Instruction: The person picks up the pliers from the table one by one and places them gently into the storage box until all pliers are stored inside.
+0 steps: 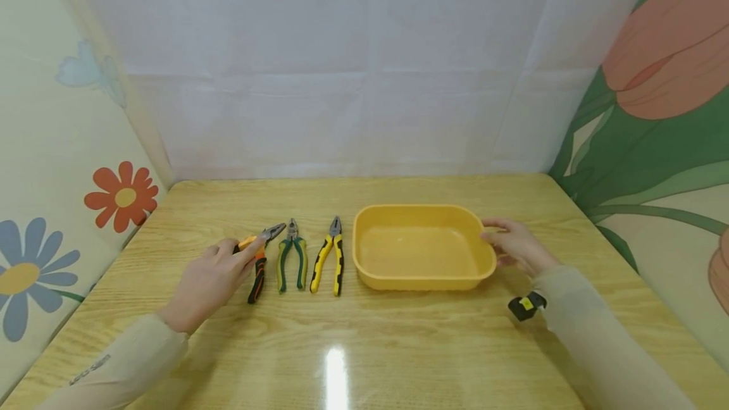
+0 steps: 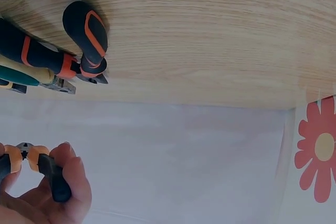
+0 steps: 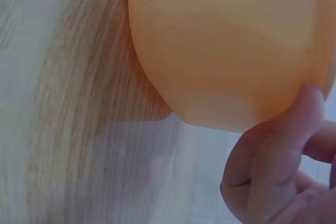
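Woodgrain table [image 1: 421, 347], smooth yellow tub [image 1: 424, 283] in grip of right hand [image 1: 517, 245], black-and-orange pliers [image 2: 55, 182] in grip of left hand [image 1: 207, 280].

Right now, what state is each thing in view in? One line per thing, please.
Orange-collared pliers: held in the left hand, handles spread.
Black-and-orange pliers: lying on the table, partly hidden in the head view.
Green-handled pliers: lying on the table, handles spread.
Yellow-and-black pliers: lying on the table, handles spread.
Yellow basin: empty, its end gripped by the right hand.
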`<state>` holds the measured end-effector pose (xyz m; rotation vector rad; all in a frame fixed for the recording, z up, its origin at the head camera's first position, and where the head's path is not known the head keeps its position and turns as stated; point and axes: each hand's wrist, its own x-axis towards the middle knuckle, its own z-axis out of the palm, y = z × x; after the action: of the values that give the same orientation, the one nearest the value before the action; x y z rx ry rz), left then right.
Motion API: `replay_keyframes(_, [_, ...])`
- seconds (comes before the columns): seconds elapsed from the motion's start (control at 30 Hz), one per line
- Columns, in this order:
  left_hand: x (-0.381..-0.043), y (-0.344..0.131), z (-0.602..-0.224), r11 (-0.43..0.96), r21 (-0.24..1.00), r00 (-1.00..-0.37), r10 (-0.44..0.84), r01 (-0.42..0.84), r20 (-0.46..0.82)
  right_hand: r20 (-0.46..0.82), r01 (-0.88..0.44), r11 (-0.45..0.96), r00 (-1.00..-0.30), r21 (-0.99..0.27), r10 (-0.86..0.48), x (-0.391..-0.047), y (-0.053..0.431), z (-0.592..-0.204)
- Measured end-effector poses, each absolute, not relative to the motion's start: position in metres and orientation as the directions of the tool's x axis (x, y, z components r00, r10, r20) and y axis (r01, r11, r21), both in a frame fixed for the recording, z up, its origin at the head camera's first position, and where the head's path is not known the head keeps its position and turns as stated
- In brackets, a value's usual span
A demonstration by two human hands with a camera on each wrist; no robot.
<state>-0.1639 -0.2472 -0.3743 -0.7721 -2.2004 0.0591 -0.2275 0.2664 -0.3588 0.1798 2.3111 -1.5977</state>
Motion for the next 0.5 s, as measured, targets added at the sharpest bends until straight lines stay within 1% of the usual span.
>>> replay_keyframes(0.23, [-0.1683,-0.2434,-0.3738,0.808,-0.279,-0.505,0.553,0.519,0.663,-0.342,0.296,0.369,-0.937,-0.881,-0.065,-0.2276,0.2662,-0.3573])
replay_keyframes(0.5, [-0.1714,-0.2368,-0.3750,0.784,-0.305,-0.457,0.579,0.541,0.676,-0.337,0.285,0.381,-0.939,-0.879,-0.075,-0.2267,0.2661,-0.3570])
